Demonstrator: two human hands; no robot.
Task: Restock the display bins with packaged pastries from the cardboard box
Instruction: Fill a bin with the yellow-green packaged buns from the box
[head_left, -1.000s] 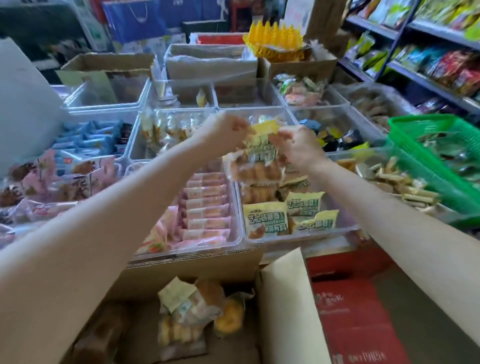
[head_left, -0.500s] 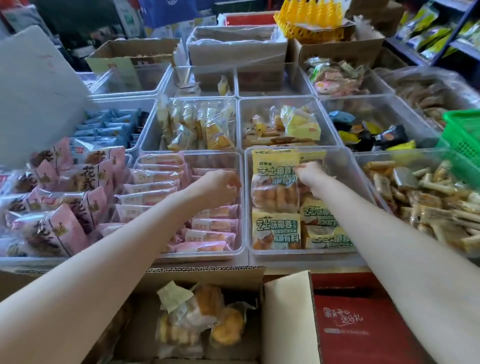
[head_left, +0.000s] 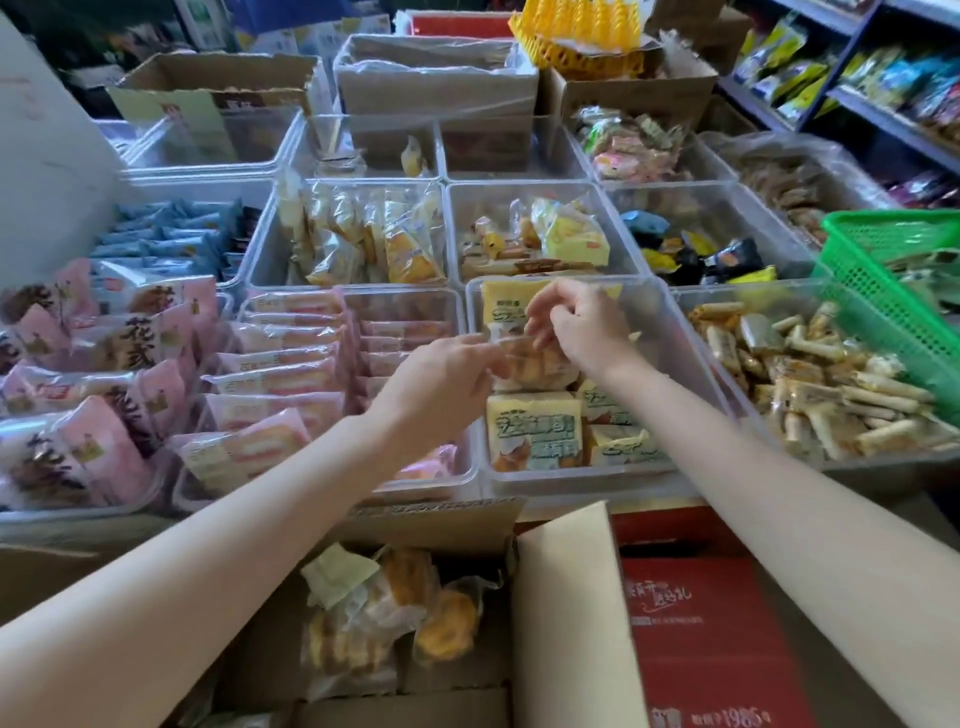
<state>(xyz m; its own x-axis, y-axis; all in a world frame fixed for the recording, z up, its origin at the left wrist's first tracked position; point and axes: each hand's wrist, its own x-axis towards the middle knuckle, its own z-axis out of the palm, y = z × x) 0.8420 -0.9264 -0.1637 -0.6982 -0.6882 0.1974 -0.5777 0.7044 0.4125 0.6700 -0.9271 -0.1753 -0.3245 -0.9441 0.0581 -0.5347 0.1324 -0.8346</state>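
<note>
A grid of clear bins (head_left: 660, 312) fills the upper half of the view, with an open cardboard box (head_left: 457, 525) at six o'clock that has a few wrapped pastries (head_left: 374, 618) lying in it. Just above centre, at twelve o'clock from the box, the left hand (head_left: 441, 384) and right hand (head_left: 582, 327) meet over the bin of yellow packets (head_left: 535, 431). Both sets of fingers pinch narrowly on one pastry pack (head_left: 530, 358) held in that bin.

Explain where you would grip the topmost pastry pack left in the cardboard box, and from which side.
Probably by the pale yellow label flap of the pastry pack, from above: it sticks up clear, and the cardboard box walls block the sides.
</note>
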